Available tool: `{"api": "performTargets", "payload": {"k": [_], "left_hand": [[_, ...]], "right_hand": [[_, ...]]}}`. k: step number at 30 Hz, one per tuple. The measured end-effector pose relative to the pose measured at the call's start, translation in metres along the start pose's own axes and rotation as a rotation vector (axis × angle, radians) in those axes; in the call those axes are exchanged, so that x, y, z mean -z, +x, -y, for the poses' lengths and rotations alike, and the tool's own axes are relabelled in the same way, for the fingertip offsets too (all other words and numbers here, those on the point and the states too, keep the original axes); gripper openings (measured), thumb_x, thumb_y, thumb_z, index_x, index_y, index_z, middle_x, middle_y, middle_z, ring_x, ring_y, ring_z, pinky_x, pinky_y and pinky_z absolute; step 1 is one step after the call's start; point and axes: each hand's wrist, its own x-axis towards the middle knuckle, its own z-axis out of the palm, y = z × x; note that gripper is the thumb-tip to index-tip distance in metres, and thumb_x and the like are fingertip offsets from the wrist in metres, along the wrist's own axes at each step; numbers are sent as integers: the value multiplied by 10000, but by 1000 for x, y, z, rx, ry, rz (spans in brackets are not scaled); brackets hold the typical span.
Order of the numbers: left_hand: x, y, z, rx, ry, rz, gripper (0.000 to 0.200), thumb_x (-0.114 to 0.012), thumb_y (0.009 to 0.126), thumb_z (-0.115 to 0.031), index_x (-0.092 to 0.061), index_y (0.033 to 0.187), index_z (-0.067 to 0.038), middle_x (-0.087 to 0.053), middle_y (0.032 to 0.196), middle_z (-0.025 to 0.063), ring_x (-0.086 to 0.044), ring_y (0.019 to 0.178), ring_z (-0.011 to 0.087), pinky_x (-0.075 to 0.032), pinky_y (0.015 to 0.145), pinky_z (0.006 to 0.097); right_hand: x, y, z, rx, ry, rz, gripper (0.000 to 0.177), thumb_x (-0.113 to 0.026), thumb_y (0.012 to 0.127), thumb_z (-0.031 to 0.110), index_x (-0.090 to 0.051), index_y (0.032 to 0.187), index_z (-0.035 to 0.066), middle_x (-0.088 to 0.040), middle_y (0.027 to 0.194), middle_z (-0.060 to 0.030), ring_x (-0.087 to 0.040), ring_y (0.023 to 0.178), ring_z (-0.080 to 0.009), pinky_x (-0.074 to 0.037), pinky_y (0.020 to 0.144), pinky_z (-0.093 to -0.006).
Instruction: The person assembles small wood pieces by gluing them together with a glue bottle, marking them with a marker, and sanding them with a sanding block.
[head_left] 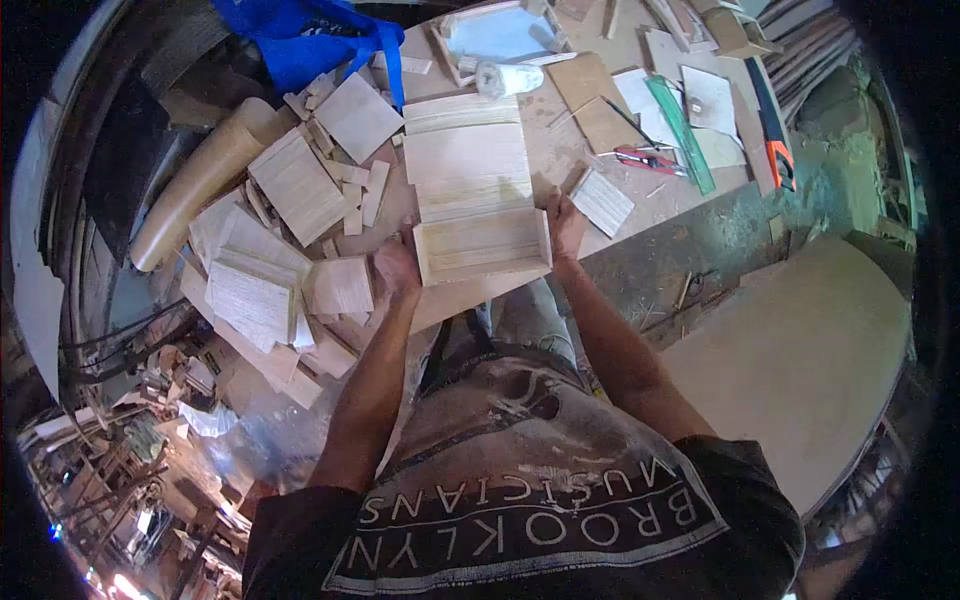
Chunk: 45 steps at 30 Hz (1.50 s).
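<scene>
A small open wooden box point(484, 265) of pale thin boards lies at the near edge of the workbench point(440, 312). My left hand point(398, 268) grips its left end, with the fingers partly hidden. At the opposite end my right hand point(567, 228) is closed around the side board, the thumb near the top corner. Behind the box, flat wooden panels point(468, 165) reach away from me, with the box against their near end. A loose square block point(340, 286) sits just left of my left hand, and a pale board point(601, 202) is beside my right hand.
Stacked wood pieces point(255, 290) crowd the left side, near a brown roll point(205, 180). Farther back are a white bottle point(510, 79) and a blue cloth point(310, 45). A green ruler point(682, 135), red-handled pliers point(648, 160) and a handsaw point(779, 160) lie to the right.
</scene>
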Motion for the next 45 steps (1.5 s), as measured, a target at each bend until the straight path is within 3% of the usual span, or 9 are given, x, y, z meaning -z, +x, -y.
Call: {"api": "performTargets", "payload": {"k": [3,5,6,12,22,31,36,43,45], "left_hand": [[2,9,10,-16,-6,19,576,-537,948,-463,-667,790,75,-637,718,276,-627,605,371,-487,567,450],[14,12,20,103,-331,340,533,-531,955,-428,-641,957,93,-651,871,274,-664,790,301,-511,692,419],[24,6,18,336,-824,428,367,-574,943,-337,-679,964,14,-677,863,129,-660,810,207,-528,727,346],[81,-56,-16,339,-905,565,476,-688,899,-263,-565,1215,70,-615,1155,140,-616,1027,207,-549,853,346],[74,-83,-25,493,-1090,420,533,-742,854,-230,-570,1262,67,-653,1157,140,-636,951,181,-544,801,316],[47,-66,1,432,-1045,415,581,-541,947,-502,-548,1307,-46,-596,1223,108,-569,1126,184,-507,869,362],[88,-48,-42,155,-665,468,670,-423,960,-594,-607,1234,-11,-617,1174,186,-566,1073,246,-452,879,387],[72,-25,-30,263,-454,671,735,-350,965,-623,-549,1305,-2,-602,1212,177,-556,1071,298,-406,957,395],[62,-20,-25,185,-605,510,826,-389,897,-719,-647,1091,41,-662,1043,159,-592,972,244,-436,886,398]], "right_hand": [[12,5,-6,6,30,32,382,-493,988,285,-623,819,-32,-612,647,-224,-618,570,-376,-470,535,-442],[41,7,10,-320,489,356,426,-501,992,354,-632,857,-27,-642,666,-130,-634,558,-252,-492,523,-387],[44,1,-2,-340,619,412,465,-493,995,394,-651,1003,-43,-643,728,-70,-634,639,-165,-522,574,-323],[97,-50,20,-124,509,488,434,-583,961,294,-595,1244,-34,-700,894,-145,-664,882,-182,-533,771,-319],[82,-81,28,-172,644,383,467,-603,955,357,-618,1237,-14,-693,970,-93,-586,932,-142,-482,832,-306],[77,-76,11,-252,550,405,627,-449,984,505,-501,1366,11,-565,1312,-148,-547,1173,-243,-447,964,-386],[64,-39,12,-379,513,532,647,-429,979,530,-570,1272,-28,-643,1147,-150,-580,1073,-227,-443,932,-351],[62,-31,10,-304,327,593,646,-472,960,514,-617,1154,-85,-683,1033,-188,-616,976,-241,-460,883,-334],[67,-28,9,-355,475,593,633,-441,966,522,-645,1082,-65,-682,940,-167,-614,921,-231,-464,848,-347]]}}
